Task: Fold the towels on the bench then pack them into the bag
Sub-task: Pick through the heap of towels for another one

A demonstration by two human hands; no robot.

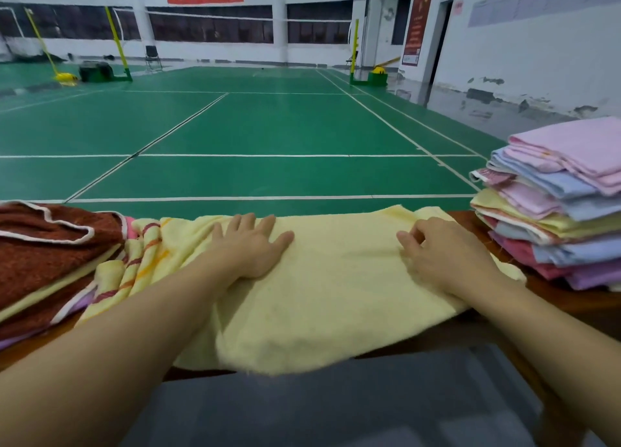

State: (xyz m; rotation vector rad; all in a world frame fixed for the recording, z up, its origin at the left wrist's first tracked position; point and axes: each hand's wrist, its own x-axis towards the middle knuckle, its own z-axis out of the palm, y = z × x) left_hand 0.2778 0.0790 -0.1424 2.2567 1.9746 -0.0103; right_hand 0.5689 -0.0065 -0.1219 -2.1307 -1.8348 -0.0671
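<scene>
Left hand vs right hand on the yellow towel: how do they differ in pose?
The left hand lies flat with fingers straight and spread, palm pressing the yellow towel; the right hand has its fingers curled, fingertips bunching or pinching the cloth. The left hand rests nearer the towel's middle-left, the right hand nearer its right end, beside the folded stack. Both rest on the same towel.

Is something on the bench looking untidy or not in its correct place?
Yes. The pale yellow towel under both hands hangs over the bench's near edge. At the left, the striped towel lies crumpled beside the brown towel. The folded stack at the right leans unevenly. No damage shows.
</scene>
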